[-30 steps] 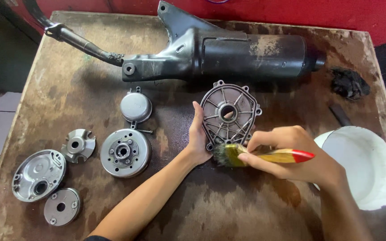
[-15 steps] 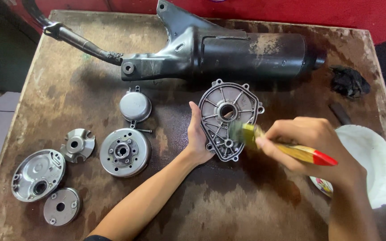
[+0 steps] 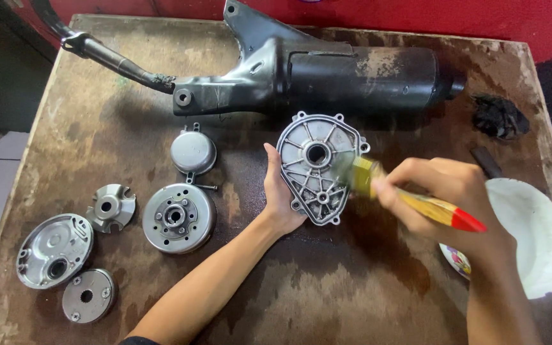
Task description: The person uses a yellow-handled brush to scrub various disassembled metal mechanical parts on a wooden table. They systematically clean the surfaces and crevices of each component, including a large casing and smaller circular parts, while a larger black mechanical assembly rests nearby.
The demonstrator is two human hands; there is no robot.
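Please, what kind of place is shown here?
Probably a motorcycle repair workshop: a black exhaust pipe lies on a stained wooden table, loose metal engine parts sit beside it, and a brush touches a ribbed engine cover.

Stained wooden table (image 3: 327, 300) with metal parts spread on it

A black exhaust pipe (image 3: 301, 73) lies along the far edge; a round cap (image 3: 193, 152), a flywheel (image 3: 178, 218), a small fan piece (image 3: 111, 207), two covers (image 3: 54, 250) (image 3: 88, 295), a white bowl (image 3: 535, 239) and a dark rag (image 3: 499, 118) rest on the top.
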